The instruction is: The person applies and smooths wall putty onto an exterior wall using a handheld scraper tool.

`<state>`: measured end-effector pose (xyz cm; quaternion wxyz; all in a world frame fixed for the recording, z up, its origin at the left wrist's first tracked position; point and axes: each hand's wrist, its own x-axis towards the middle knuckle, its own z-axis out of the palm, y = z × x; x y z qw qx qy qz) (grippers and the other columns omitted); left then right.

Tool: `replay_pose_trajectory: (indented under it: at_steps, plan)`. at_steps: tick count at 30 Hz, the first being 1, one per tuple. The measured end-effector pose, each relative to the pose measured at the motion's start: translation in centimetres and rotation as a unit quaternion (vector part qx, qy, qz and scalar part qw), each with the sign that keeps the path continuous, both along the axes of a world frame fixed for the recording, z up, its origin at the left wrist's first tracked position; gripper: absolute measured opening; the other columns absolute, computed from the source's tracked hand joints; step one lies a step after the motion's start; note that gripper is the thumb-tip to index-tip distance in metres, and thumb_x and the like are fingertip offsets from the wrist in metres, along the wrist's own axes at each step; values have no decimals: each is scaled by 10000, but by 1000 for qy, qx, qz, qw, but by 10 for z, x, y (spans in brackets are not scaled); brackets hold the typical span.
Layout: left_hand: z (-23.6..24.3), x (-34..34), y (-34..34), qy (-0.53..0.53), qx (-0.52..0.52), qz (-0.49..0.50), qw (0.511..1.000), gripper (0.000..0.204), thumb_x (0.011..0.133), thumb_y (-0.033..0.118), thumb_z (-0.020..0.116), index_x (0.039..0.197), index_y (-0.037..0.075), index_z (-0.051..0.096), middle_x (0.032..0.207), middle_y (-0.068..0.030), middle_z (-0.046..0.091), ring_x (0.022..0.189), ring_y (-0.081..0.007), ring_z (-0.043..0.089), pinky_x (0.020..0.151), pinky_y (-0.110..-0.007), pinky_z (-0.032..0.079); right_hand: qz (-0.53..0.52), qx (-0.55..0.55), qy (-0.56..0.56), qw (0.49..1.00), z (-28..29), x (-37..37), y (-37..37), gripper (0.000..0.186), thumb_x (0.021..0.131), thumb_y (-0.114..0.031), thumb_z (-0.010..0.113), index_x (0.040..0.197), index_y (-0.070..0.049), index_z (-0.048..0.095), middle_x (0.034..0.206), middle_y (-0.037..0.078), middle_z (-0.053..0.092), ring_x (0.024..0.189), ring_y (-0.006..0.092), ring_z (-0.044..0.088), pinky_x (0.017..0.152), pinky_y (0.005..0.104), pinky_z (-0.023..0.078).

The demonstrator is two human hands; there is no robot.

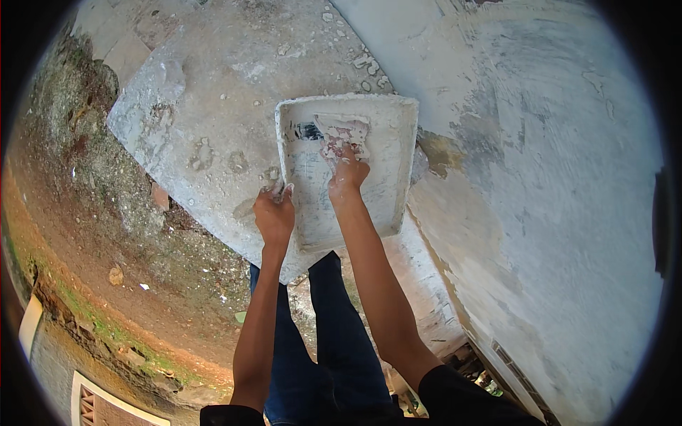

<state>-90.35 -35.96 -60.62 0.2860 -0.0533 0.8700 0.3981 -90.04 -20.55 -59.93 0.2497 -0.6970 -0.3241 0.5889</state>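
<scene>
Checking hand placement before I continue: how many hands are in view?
2: the left hand is at the left edge of the rectangular tray; the right hand holds a paste-smeared scraper over the tray.

hands [274, 216] [348, 174] at a white-smeared tray [383, 195], caked scraper [346, 126] in the right

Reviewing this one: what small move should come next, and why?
Probably lifting the scraper out of the tray: white paste looks thick on it, the right hand grips it inside the tray, and the left hand is at the tray's left edge.
</scene>
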Motion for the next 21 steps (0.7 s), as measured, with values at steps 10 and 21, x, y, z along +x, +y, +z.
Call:
replay_pose_trajectory:
  at_steps: [10,21]
  plan:
    - [1,4,7,1,14,17,1000,303,795,211,700,893,-61,611,825,-265,644,796,-424,636,698,-459,492,-36,-50,59,996,-33,9,10,285,838,-26,568,1120,-42,532,966,76,630,715,179,651,429,272,362]
    - [5,5,12,28,19,19,999,288,790,187,702,849,-78,604,800,-277,635,777,-431,634,669,-466,487,-54,34,70,996,-30,-1,7,294,851,5,511,1142,-38,518,1002,72,631,727,202,665,470,300,501]
